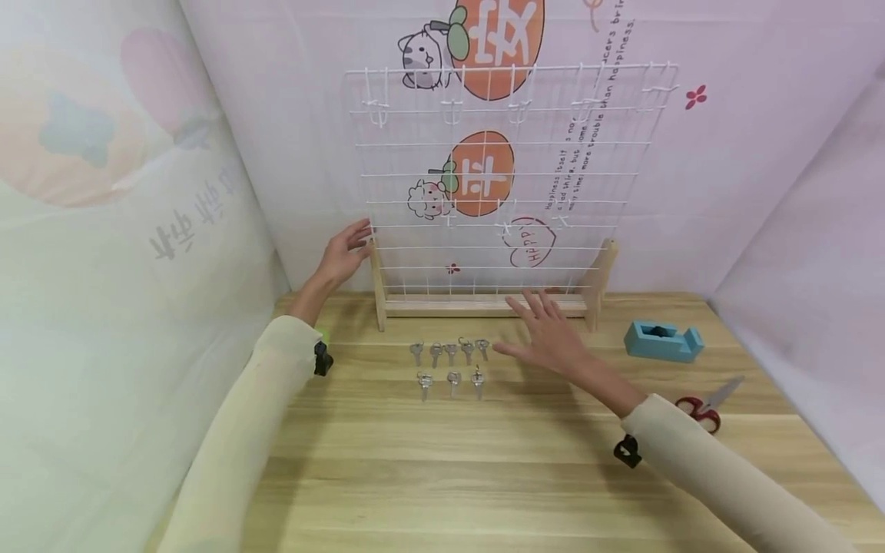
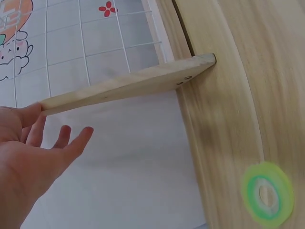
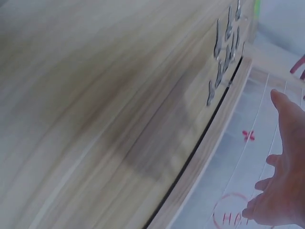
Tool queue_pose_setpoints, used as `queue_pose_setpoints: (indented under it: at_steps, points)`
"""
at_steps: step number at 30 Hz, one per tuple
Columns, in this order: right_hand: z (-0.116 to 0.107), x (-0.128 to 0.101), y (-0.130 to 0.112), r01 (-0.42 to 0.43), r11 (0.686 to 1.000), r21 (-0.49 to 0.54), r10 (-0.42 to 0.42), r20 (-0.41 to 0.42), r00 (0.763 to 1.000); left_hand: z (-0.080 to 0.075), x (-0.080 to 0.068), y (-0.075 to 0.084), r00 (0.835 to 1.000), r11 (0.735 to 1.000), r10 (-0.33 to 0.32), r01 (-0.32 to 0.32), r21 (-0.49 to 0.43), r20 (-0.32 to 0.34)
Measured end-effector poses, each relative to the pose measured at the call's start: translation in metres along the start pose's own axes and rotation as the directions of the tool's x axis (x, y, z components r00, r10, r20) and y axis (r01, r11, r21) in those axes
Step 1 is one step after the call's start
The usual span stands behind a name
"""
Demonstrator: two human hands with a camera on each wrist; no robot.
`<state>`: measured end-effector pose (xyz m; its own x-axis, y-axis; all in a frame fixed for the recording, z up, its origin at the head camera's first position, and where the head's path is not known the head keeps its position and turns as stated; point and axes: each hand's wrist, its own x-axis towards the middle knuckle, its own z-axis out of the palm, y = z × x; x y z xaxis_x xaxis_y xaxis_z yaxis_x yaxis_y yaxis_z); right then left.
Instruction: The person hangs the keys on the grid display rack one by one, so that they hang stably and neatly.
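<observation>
A white wire grid rack (image 1: 498,175) stands upright at the back of the table on a wooden base with two side posts. My left hand (image 1: 343,253) is at the upper end of the left wooden post (image 2: 128,86), thumb and a finger pinching its tip while the other fingers stay loose. Fingers spread, my right hand (image 1: 549,338) hovers before the base's right half and holds nothing. Several silver keys (image 1: 451,352), some with small rings visible, lie in two rows on the table to its left. White hooks (image 1: 452,111) hang along the grid's upper part.
A blue tape dispenser (image 1: 664,342) and red-handled scissors (image 1: 708,405) lie on the right side of the table. A yellow-green tape roll (image 2: 268,194) lies left of the rack. Printed cloth (image 1: 304,153) closes in the back and sides.
</observation>
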<state>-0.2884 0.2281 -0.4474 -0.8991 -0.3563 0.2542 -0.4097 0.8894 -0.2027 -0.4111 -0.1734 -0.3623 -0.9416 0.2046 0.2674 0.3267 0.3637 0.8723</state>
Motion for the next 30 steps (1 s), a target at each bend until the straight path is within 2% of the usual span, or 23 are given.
queue_pose_setpoints:
  at_steps: [5,9,14,19,22,25,30]
  points:
    - [0.014,0.016,-0.02,0.057,0.995,0.077,-0.058,0.005,0.998,-0.001,0.005,0.001,0.994,0.987,-0.104,0.107,-0.117,0.031]
    - [0.025,0.028,-0.032,0.072,0.986,0.149,-0.076,0.02,0.997,-0.002,0.008,0.004,0.987,0.968,-0.148,0.156,-0.196,0.054]
    - [0.038,0.044,-0.045,0.134,0.961,0.243,-0.138,-0.001,0.99,-0.004,0.012,0.005,0.984,0.957,-0.168,0.178,-0.228,0.062]
    - [0.049,0.061,-0.058,0.241,0.916,0.32,-0.235,-0.057,0.97,-0.006,0.014,0.005,0.981,0.952,-0.179,0.19,-0.241,0.07]
    - [0.056,0.07,-0.066,0.268,0.895,0.356,-0.268,-0.051,0.962,-0.006,0.014,0.005,0.979,0.947,-0.187,0.201,-0.249,0.077]
    - [0.064,0.078,-0.073,0.274,0.889,0.366,-0.283,-0.031,0.959,-0.006,0.014,0.003,0.977,0.944,-0.196,0.212,-0.255,0.085]
    - [0.079,0.091,-0.082,0.245,0.902,0.354,-0.27,0.02,0.963,-0.003,0.016,-0.002,0.974,0.936,-0.208,0.226,-0.271,0.092]
